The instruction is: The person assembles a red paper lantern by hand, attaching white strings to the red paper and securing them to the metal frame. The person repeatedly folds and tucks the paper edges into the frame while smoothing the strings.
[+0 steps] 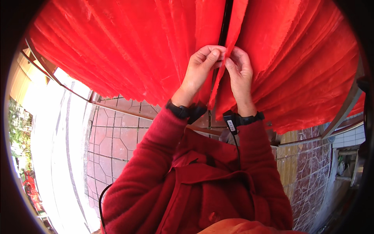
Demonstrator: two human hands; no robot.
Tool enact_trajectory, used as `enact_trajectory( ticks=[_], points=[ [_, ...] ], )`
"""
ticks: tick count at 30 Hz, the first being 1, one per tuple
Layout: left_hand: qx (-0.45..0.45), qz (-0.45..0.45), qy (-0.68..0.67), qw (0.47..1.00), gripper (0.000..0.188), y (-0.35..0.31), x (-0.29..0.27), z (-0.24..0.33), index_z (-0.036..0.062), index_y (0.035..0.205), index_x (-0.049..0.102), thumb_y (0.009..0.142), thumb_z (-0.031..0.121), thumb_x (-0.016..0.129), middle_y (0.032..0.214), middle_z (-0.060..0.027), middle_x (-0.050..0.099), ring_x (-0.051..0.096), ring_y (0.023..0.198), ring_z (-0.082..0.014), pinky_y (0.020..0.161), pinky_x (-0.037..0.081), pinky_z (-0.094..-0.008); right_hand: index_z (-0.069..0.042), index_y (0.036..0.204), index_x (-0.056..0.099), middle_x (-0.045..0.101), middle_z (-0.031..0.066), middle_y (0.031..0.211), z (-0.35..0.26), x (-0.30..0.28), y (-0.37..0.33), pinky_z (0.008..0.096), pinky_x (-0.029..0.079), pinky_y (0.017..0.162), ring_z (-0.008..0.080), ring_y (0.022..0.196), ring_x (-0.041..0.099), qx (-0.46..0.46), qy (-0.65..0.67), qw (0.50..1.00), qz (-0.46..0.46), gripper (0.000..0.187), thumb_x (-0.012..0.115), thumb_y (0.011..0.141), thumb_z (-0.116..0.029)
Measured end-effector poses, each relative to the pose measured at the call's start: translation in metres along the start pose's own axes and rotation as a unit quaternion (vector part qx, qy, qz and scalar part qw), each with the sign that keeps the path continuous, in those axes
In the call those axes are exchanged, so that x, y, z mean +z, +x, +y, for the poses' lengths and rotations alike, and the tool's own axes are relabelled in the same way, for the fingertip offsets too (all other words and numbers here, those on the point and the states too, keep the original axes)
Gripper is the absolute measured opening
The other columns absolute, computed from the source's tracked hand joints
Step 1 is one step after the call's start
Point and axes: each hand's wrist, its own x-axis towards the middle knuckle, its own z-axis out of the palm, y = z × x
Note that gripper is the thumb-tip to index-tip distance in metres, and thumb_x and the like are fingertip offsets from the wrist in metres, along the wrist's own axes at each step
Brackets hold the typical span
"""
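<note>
A large sheet of red pleated cloth [128, 43] spreads out in front of me, its folds fanning to both sides. A black rod [225, 23] runs down the middle, beside a narrow folded edge of red cloth [235, 27]. My left hand [200, 70] is closed, thumb and fingers pinching at this edge close to the rod. Facing it, my right hand [239, 74] pinches the same folded edge from the other side. The two hands' fingertips nearly meet. Anything small between them is hidden. Both wrists wear black straps with small devices.
A thin curved metal rail [124, 112] passes below the cloth, and a curved bar [344, 107] rises at the right. Underfoot lie pinkish patterned tiles [113, 136]. A bright pale strip of ground [58, 156] lies at the left. A black cable [237, 150] hangs from the right wrist.
</note>
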Motion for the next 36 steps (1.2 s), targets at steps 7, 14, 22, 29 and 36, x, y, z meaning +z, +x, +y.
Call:
enact_trajectory(
  ticks=[7, 14, 22, 29, 36],
  points=[
    [0.104, 0.032, 0.129, 0.986, 0.020, -0.006, 0.015, -0.005, 0.0011, 0.115, 0.064, 0.098, 0.013, 0.064, 0.099, -0.0003, 0.067, 0.061, 0.093, -0.0079, 0.087, 0.050, -0.0245, 0.001, 0.123, 0.057, 0.068, 0.0079, 0.112, 0.008, 0.002, -0.004, 0.0281, 0.054, 0.084, 0.0143, 0.097, 0.066, -0.029, -0.160, 0.986, 0.020, 0.031, 0.067, 0.094, -0.006],
    [0.042, 0.062, 0.071, 0.995, 0.016, -0.007, -0.005, -0.002, 0.0008, 0.106, 0.066, 0.101, 0.015, 0.059, 0.091, 0.0012, 0.067, 0.059, 0.083, -0.0048, 0.074, 0.051, -0.0213, 0.002, 0.121, 0.059, 0.068, 0.0082, 0.108, 0.003, 0.010, -0.008, 0.0261, 0.054, 0.078, 0.0130, 0.091, 0.066, -0.040, -0.151, 0.987, 0.032, 0.028, 0.065, 0.097, -0.011],
    [0.055, 0.027, 0.099, 0.993, 0.016, -0.010, -0.002, -0.010, 0.0010, 0.109, 0.063, 0.101, 0.015, 0.060, 0.095, 0.0005, 0.066, 0.062, 0.087, -0.0075, 0.079, 0.055, -0.0265, 0.003, 0.105, 0.063, 0.066, 0.0000, 0.090, -0.008, 0.015, -0.001, 0.0205, 0.049, 0.072, 0.0048, 0.082, 0.058, -0.069, -0.130, 0.987, 0.071, 0.016, 0.062, 0.100, -0.011],
    [0.093, 0.109, 0.150, 0.978, 0.012, -0.006, -0.017, 0.000, 0.0019, 0.105, 0.063, 0.100, 0.013, 0.062, 0.091, 0.0039, 0.062, 0.055, 0.087, -0.0039, 0.079, 0.047, -0.0208, 0.002, 0.100, 0.063, 0.059, -0.0050, 0.088, -0.007, -0.011, 0.007, 0.0190, 0.042, 0.071, 0.0030, 0.080, 0.048, -0.044, -0.150, 0.979, 0.133, 0.016, 0.059, 0.101, -0.014],
    [0.107, 0.140, 0.203, 0.963, 0.014, 0.003, -0.030, 0.003, 0.0011, 0.103, 0.064, 0.100, 0.014, 0.061, 0.088, 0.0031, 0.062, 0.055, 0.084, -0.0043, 0.076, 0.047, -0.0220, -0.004, 0.098, 0.066, 0.056, -0.0074, 0.082, -0.002, -0.021, 0.009, 0.0200, 0.036, 0.064, 0.0017, 0.070, 0.042, -0.044, -0.133, 0.976, 0.167, 0.015, 0.061, 0.100, -0.018]
  ],
)
